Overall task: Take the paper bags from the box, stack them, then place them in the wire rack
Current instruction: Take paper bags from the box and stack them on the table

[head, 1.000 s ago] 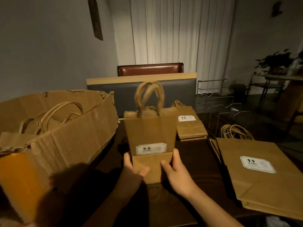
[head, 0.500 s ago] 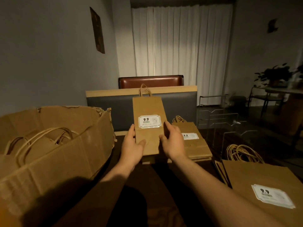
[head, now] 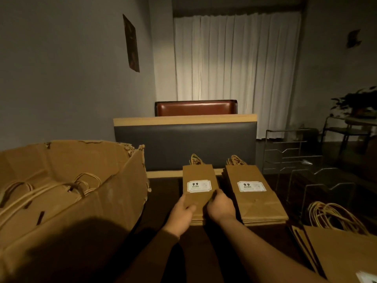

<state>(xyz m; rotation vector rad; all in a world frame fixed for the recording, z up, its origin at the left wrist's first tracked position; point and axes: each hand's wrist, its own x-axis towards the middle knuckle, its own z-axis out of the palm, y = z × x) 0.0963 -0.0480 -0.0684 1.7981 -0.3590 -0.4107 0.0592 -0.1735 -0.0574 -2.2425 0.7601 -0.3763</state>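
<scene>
The room was dim, and much was hard to read: the small print under the "9.9" on each white label was illegible, and the wire rack [head: 306,160] at the right showed only as thin glinting lines against the dark. The cardboard box [head: 85,201] at the left was cut off by the frame's edge, with only the twine handles of the bags inside it plain. At lower right, a larger bag [head: 342,254] was likewise cut off at the corner. On the dark table [head: 163,193], the left hand [head: 180,214] and right hand [head: 221,207] each gripped a side edge of a small paper bag [head: 196,176] lying flat atop a low stack, just beside a second stack [head: 257,199]. Beyond stood a padded bench back [head: 183,144], a white curtain [head: 234,58] and a grey wall.
</scene>
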